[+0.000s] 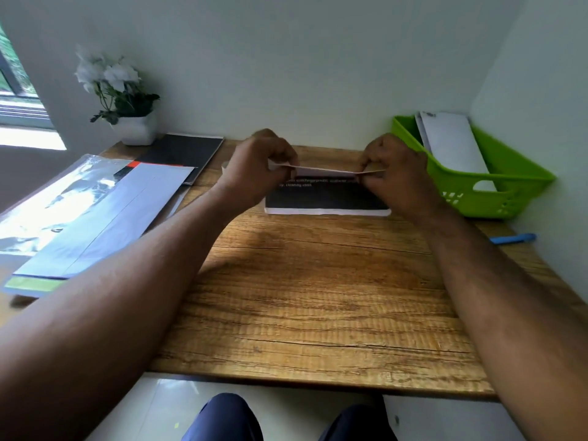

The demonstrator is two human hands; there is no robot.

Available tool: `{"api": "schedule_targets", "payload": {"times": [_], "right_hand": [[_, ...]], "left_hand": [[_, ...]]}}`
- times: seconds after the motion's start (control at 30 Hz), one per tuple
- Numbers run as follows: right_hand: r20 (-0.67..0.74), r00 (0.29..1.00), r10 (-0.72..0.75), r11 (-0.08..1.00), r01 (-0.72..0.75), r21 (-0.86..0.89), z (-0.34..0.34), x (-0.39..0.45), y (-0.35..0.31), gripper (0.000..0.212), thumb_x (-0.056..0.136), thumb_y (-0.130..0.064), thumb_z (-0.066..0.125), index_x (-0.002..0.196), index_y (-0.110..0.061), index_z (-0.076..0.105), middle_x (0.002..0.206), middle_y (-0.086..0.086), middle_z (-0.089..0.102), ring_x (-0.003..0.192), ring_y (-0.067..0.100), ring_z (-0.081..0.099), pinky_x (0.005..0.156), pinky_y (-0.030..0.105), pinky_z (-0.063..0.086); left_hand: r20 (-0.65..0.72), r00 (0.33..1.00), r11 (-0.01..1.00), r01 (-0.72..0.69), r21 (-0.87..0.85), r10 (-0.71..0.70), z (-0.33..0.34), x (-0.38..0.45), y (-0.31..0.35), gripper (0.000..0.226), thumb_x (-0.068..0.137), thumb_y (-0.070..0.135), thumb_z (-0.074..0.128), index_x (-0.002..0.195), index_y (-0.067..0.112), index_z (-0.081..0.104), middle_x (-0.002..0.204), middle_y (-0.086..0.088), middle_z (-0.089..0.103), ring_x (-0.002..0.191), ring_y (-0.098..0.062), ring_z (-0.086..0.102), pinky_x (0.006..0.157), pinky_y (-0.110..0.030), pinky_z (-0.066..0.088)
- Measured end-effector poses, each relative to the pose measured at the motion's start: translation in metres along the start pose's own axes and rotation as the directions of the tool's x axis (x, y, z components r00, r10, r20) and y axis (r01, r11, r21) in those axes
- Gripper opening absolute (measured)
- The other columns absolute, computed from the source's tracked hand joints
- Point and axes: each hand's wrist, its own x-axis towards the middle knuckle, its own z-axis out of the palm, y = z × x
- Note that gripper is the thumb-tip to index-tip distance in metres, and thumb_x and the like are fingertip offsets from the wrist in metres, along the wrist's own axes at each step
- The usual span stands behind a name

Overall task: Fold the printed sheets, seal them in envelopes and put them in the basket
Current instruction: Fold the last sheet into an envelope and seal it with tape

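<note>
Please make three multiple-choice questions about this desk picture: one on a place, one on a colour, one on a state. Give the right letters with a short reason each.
1. Where does the basket stand?
A. far right corner of the desk
B. beside the plant
C. on the floor

2. What colour is the basket?
A. blue
B. green
C. black

3. How is the printed sheet held?
A. lying untouched
B. pinched by one hand
C. pinched by both hands

Answers:
1 A: the basket sits at the desk's right wall corner.
2 B: its plastic is bright green.
3 C: left hand and right hand each pinch an end of the printed sheet.
</note>
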Motion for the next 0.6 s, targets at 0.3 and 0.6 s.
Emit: {"api": "schedule_targets", "payload": {"times": [0.3,0.6], "right_hand": [[0.570,0.806,0.156,0.980,-0.200,0.015,0.001,-0.007,0.001,0.029,0.080,-0.050,0.066,0.101,-0.030,0.067,0.115,-0.007,0.059,0.104,0.011,0.052,0.086,0.030,0.044],[0.460,0.876,0.144,0.985,-0.173,0.022,0.027,-0.009,-0.013,0.015,0.088,-0.032,0.060,0.100,-0.023,0.062,0.117,-0.002,0.060,0.104,0.014,0.053,0.075,0.026,0.036]], "left_hand": [[0.472,0.849,0.959,0.128,0.251,-0.237,0.013,-0.002,0.002,0.018,0.091,0.035,0.056,0.101,0.024,0.067,0.115,0.005,0.060,0.110,-0.016,0.055,0.092,-0.035,0.046],[0.497,0.833,0.959,0.132,0.250,-0.244,0.044,-0.002,0.011,0.040,0.097,0.041,0.049,0.136,0.031,0.047,0.148,0.001,0.043,0.134,-0.023,0.041,0.105,-0.039,0.036]]}}
